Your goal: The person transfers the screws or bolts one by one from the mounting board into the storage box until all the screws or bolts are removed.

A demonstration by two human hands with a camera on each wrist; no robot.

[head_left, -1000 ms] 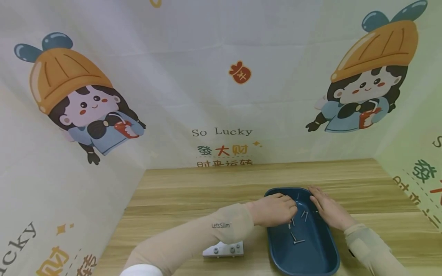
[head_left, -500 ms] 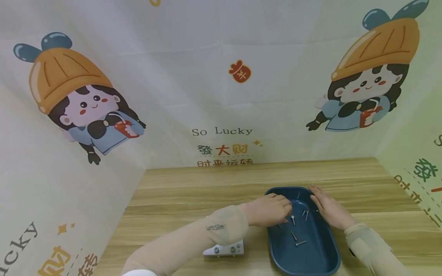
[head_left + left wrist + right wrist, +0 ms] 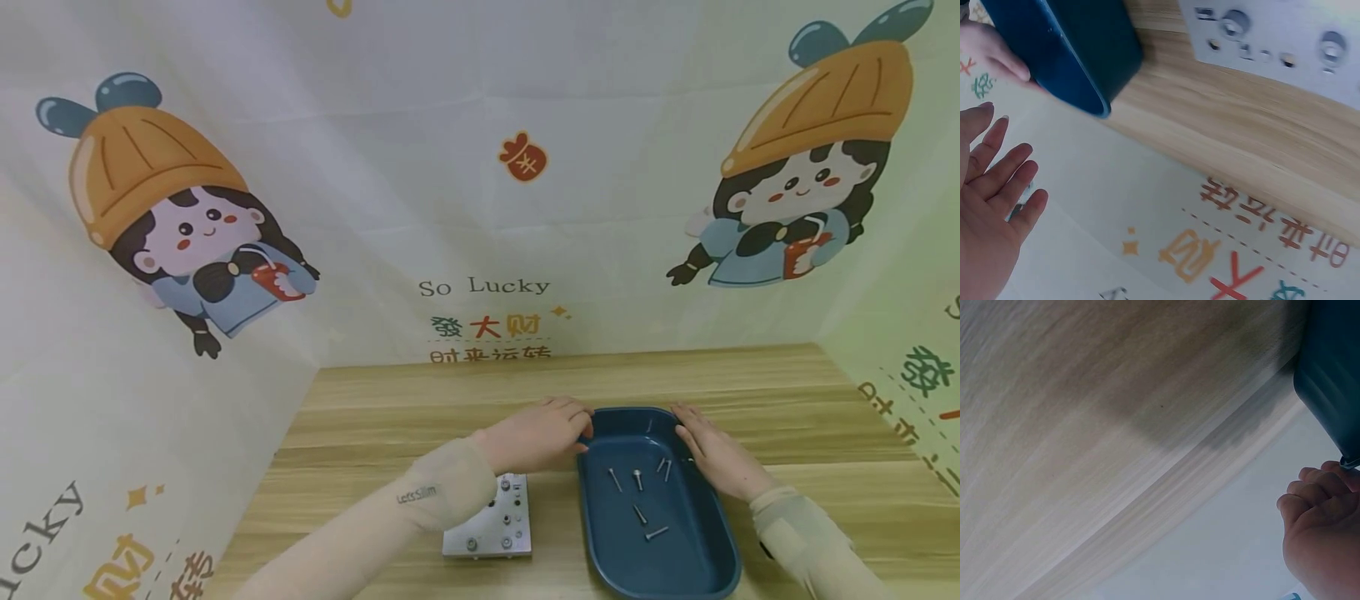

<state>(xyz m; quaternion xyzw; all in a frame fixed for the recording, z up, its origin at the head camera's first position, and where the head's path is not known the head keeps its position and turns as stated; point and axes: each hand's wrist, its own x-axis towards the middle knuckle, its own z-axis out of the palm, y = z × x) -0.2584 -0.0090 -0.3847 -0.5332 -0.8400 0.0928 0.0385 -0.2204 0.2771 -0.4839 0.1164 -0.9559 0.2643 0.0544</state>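
My left hand point(image 3: 536, 435) is over the left far corner of the blue tray point(image 3: 675, 562). In the left wrist view its fingers point(image 3: 1019, 181) are spread and loosely bent, with nothing visible between them. My right hand point(image 3: 720, 457) rests on the tray's right rim near the far end, its fingers lying along the edge. Several metal screws lie loose in the tray, among them one screw point(image 3: 656, 533) nearest me. To the left stands a silver metal block point(image 3: 491, 533) with holes and socket-head screws, partly hidden by my left forearm.
The wooden tabletop point(image 3: 375, 400) runs back to a pale printed cloth point(image 3: 480, 233) hung behind and at both sides. The block stands a short gap from the tray's left wall.
My left hand has drawn out of the tray toward the left and back, uncovering more of the block and the screws. Some screws have shifted. My right hand stays on the rim.
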